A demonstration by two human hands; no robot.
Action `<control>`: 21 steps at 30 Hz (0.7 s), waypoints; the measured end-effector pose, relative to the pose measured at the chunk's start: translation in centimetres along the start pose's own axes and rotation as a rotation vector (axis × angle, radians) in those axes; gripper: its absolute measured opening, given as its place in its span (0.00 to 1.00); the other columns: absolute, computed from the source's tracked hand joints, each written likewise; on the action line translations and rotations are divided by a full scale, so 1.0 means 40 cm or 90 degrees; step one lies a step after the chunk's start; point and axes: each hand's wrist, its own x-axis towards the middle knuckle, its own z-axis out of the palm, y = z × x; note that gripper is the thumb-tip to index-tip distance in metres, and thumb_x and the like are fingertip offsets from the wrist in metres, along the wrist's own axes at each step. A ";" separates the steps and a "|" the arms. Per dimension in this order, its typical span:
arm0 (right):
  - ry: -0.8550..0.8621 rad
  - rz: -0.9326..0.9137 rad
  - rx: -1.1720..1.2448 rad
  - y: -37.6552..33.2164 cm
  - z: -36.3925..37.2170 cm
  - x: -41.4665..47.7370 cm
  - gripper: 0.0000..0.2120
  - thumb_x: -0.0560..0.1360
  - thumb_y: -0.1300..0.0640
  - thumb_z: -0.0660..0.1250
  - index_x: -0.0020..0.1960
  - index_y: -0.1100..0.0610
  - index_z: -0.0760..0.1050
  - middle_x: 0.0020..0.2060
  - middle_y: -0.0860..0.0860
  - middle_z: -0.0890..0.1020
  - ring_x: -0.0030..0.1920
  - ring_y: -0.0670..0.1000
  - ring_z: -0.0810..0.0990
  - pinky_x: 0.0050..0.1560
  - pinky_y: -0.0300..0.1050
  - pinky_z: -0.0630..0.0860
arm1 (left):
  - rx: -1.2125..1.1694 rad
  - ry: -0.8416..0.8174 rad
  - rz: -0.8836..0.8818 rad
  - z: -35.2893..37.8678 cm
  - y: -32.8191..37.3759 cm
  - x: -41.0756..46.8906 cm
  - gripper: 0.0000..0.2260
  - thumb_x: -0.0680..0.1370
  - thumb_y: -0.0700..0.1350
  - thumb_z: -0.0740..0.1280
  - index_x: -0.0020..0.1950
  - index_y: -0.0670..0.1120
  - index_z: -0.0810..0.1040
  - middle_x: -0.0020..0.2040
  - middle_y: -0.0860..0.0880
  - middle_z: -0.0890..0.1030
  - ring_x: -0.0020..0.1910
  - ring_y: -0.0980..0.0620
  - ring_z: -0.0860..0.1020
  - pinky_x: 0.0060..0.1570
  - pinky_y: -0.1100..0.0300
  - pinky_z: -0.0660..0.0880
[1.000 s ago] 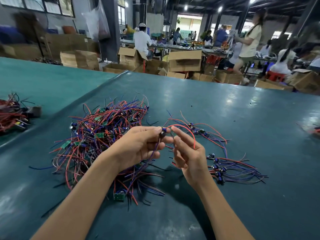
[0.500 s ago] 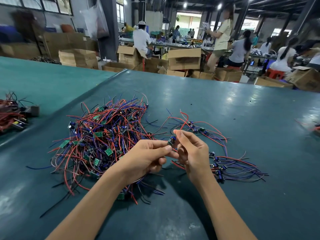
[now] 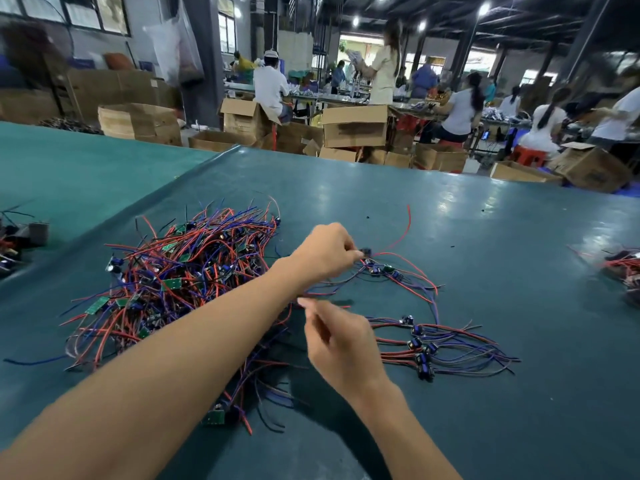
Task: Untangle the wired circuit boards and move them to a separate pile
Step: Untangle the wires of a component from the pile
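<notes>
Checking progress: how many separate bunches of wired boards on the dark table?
4: red-and-blue tangle left, small bunch by left hand, nearer bunch beside right hand, cropped bunch far right.

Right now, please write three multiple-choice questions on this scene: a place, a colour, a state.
1. The big tangle lies where from the small sorted pile? A left B right C on top
2. The wires are mostly: A yellow and white B red and blue C green
3. The left hand: A lies open and flat B pinches a small board C is out of view
Answers: 1 A, the tangle sits left of the pile; 2 B, red and blue strands fill both heaps; 3 B, its curled fingers grip the board.
</notes>
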 end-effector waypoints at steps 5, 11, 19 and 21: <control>-0.190 -0.209 -0.064 -0.047 0.016 -0.021 0.10 0.71 0.59 0.60 0.31 0.55 0.66 0.26 0.52 0.73 0.24 0.58 0.67 0.21 0.44 0.64 | 0.024 -0.092 -0.017 0.067 0.031 0.053 0.10 0.79 0.39 0.64 0.48 0.34 0.82 0.41 0.34 0.76 0.40 0.40 0.72 0.46 0.51 0.75; -0.276 -0.200 -0.015 -0.035 0.019 -0.035 0.09 0.74 0.59 0.61 0.35 0.59 0.72 0.31 0.55 0.77 0.31 0.61 0.74 0.28 0.51 0.73 | -0.049 0.027 -0.031 0.092 -0.023 0.035 0.20 0.80 0.38 0.64 0.73 0.35 0.71 0.69 0.36 0.76 0.69 0.38 0.73 0.65 0.56 0.66; -0.303 -0.144 0.025 -0.061 0.033 -0.031 0.14 0.76 0.61 0.63 0.57 0.55 0.83 0.48 0.51 0.87 0.46 0.56 0.85 0.43 0.52 0.81 | 0.243 0.102 0.107 -0.084 -0.178 -0.142 0.24 0.77 0.43 0.68 0.74 0.41 0.72 0.66 0.40 0.75 0.66 0.39 0.71 0.69 0.48 0.67; -0.295 -0.144 0.026 -0.070 0.037 -0.030 0.13 0.76 0.61 0.64 0.57 0.56 0.83 0.51 0.52 0.87 0.48 0.58 0.85 0.44 0.54 0.81 | 0.339 0.179 0.066 -0.123 -0.213 -0.211 0.30 0.76 0.48 0.70 0.75 0.42 0.68 0.66 0.39 0.71 0.64 0.36 0.68 0.65 0.41 0.70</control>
